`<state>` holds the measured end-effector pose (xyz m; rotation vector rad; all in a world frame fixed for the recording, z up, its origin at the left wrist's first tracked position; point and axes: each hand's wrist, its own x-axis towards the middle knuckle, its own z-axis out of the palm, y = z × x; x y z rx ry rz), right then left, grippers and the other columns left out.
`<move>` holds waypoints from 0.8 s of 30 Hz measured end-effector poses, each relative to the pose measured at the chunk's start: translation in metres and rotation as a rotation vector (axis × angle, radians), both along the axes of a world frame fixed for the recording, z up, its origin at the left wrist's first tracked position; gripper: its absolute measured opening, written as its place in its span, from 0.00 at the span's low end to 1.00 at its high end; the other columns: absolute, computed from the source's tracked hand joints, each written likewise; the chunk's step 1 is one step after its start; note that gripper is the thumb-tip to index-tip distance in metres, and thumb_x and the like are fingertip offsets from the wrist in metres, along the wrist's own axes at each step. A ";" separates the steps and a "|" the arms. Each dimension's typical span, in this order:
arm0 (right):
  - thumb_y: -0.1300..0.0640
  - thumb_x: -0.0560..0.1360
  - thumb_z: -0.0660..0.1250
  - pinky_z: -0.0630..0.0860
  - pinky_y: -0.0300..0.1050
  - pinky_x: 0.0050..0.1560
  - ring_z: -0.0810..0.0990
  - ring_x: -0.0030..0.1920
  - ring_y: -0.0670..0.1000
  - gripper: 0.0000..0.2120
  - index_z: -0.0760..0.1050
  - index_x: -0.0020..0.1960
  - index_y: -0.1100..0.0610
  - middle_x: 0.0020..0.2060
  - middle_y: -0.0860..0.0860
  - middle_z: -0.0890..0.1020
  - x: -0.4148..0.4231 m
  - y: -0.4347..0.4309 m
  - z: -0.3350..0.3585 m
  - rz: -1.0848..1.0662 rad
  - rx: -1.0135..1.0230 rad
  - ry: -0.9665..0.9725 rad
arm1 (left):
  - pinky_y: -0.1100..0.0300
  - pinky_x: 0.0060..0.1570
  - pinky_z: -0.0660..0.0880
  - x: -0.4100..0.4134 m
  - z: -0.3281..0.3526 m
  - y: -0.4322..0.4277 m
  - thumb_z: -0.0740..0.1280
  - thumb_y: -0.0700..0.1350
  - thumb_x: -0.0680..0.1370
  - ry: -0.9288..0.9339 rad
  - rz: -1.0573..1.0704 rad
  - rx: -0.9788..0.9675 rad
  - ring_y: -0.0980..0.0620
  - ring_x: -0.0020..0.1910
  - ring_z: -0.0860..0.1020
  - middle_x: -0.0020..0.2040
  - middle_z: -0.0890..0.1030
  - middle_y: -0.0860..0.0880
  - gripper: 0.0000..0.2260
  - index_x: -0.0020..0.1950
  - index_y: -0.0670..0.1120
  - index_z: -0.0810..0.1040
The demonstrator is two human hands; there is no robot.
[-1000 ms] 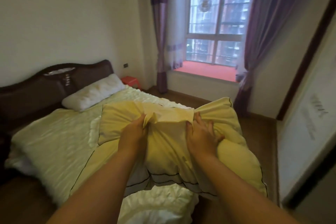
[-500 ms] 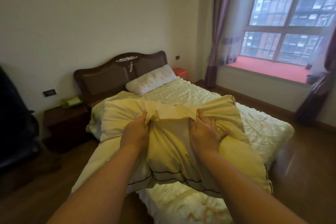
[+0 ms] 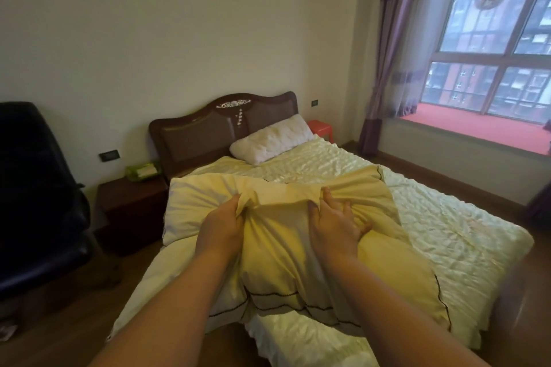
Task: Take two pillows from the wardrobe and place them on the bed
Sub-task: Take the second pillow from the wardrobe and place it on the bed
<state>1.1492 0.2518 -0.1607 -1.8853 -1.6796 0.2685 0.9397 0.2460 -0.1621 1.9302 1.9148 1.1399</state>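
I carry two yellow pillows in front of me, above the foot of the bed. The left yellow pillow is pinched at its top by my left hand. On the right yellow pillow my right hand clutches a bunch of the cover. The two pillows overlap, and a fold of fabric stretches between my hands. A white pillow lies at the head of the bed against the dark wooden headboard.
A dark nightstand with a green box stands left of the bed. Further left is a black chair. Beyond the bed are a red stool, purple curtains and a window with a red sill.
The view has swung left and nearer the bed: the headboard and nightstand have come toward the centre, the black chair has appeared. Both hands keep the same hold on the pillows.
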 end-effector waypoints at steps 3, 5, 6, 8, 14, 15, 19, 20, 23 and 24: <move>0.39 0.80 0.44 0.43 0.79 0.65 0.51 0.77 0.59 0.26 0.56 0.76 0.45 0.77 0.40 0.56 -0.019 0.038 -0.003 0.022 0.001 -0.013 | 0.51 0.50 0.76 -0.019 -0.002 0.033 0.56 0.55 0.76 0.012 0.030 -0.018 0.42 0.56 0.79 0.60 0.82 0.48 0.20 0.68 0.57 0.73; 0.39 0.80 0.43 0.44 0.80 0.65 0.51 0.77 0.60 0.27 0.56 0.76 0.45 0.77 0.39 0.55 -0.031 0.066 -0.005 0.032 -0.004 -0.038 | 0.52 0.50 0.75 -0.032 -0.004 0.060 0.58 0.51 0.78 0.030 0.052 -0.026 0.42 0.57 0.79 0.60 0.82 0.47 0.19 0.69 0.55 0.73; 0.38 0.80 0.42 0.44 0.80 0.65 0.51 0.77 0.60 0.27 0.55 0.76 0.45 0.77 0.39 0.55 -0.037 0.081 -0.005 0.036 -0.005 -0.052 | 0.52 0.49 0.75 -0.038 -0.004 0.073 0.58 0.50 0.79 0.035 0.062 -0.026 0.42 0.56 0.79 0.60 0.82 0.47 0.18 0.69 0.55 0.73; 0.38 0.80 0.41 0.44 0.80 0.64 0.51 0.77 0.60 0.27 0.55 0.76 0.45 0.78 0.40 0.55 -0.048 0.110 -0.003 0.049 -0.010 -0.061 | 0.52 0.50 0.75 -0.048 -0.002 0.099 0.58 0.48 0.80 0.045 0.089 -0.032 0.43 0.57 0.79 0.61 0.82 0.48 0.18 0.69 0.55 0.73; 0.38 0.80 0.40 0.42 0.80 0.64 0.49 0.78 0.60 0.27 0.55 0.76 0.44 0.78 0.40 0.53 -0.077 0.192 0.002 0.100 -0.019 -0.064 | 0.50 0.53 0.76 -0.077 0.004 0.173 0.58 0.49 0.81 0.058 0.141 -0.048 0.43 0.58 0.79 0.62 0.81 0.47 0.18 0.71 0.54 0.72; 0.38 0.80 0.41 0.42 0.80 0.64 0.49 0.78 0.60 0.27 0.56 0.76 0.44 0.78 0.40 0.53 -0.082 0.204 0.003 0.104 -0.021 -0.061 | 0.50 0.52 0.76 -0.081 0.004 0.185 0.58 0.50 0.81 0.061 0.142 -0.046 0.43 0.58 0.79 0.61 0.81 0.47 0.18 0.70 0.54 0.72; 0.39 0.80 0.41 0.43 0.80 0.65 0.49 0.78 0.60 0.26 0.55 0.76 0.43 0.78 0.40 0.53 -0.101 0.254 0.004 0.111 -0.016 -0.068 | 0.52 0.50 0.76 -0.101 0.006 0.235 0.57 0.49 0.81 0.055 0.148 -0.021 0.44 0.55 0.79 0.60 0.82 0.49 0.16 0.68 0.55 0.74; 0.39 0.80 0.42 0.43 0.80 0.64 0.49 0.78 0.60 0.26 0.56 0.76 0.43 0.78 0.39 0.53 -0.107 0.267 0.004 0.111 -0.014 -0.065 | 0.52 0.50 0.76 -0.107 0.005 0.248 0.57 0.49 0.81 0.053 0.151 -0.023 0.44 0.55 0.79 0.59 0.82 0.49 0.16 0.68 0.55 0.74; 0.39 0.81 0.42 0.42 0.80 0.64 0.49 0.78 0.60 0.25 0.56 0.76 0.44 0.78 0.40 0.53 -0.128 0.303 0.001 0.110 -0.010 -0.051 | 0.51 0.51 0.76 -0.129 0.001 0.288 0.57 0.49 0.81 0.061 0.150 -0.031 0.44 0.56 0.79 0.60 0.81 0.49 0.17 0.69 0.55 0.73; 0.39 0.81 0.42 0.41 0.80 0.64 0.49 0.78 0.60 0.26 0.57 0.75 0.44 0.78 0.40 0.54 -0.137 0.316 0.000 0.107 -0.006 -0.046 | 0.51 0.51 0.76 -0.138 -0.001 0.302 0.57 0.49 0.82 0.062 0.144 -0.030 0.44 0.56 0.79 0.61 0.81 0.49 0.17 0.69 0.55 0.73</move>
